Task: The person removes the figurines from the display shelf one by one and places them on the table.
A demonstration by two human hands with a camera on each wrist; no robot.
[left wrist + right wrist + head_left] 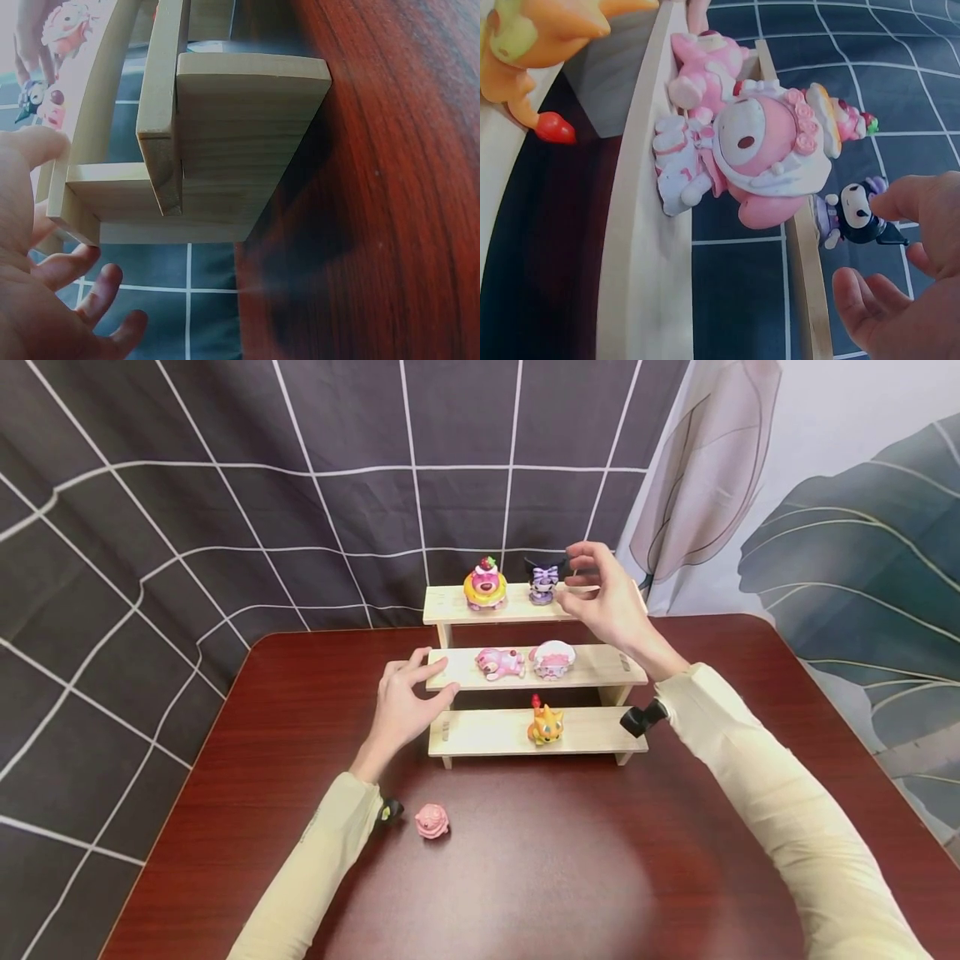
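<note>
A three-step wooden display stand [480, 742] stands on the table. At the left end of its middle shelf my left hand [405, 697] holds the board [75, 217] between thumb and index finger, the other fingers spread loosely. My right hand [611, 602] is beside the top shelf, fingers parted around a purple-and-black figurine [542, 585] but not closed on it. In the right wrist view one fingertip is close to that figurine's head [855, 206]; contact is unclear. Left of it sits a pink bear figurine in a yellow ring [485, 587].
The middle shelf holds a lying pink bear figurine [500, 663] and a white-hooded pink figurine [552, 660]. An orange figurine with a red-tipped tail [545, 725] stands on the lowest shelf. A small pink figurine [432, 821] lies on the red-brown table [525, 877]. Behind hangs a grid-patterned curtain [360, 427].
</note>
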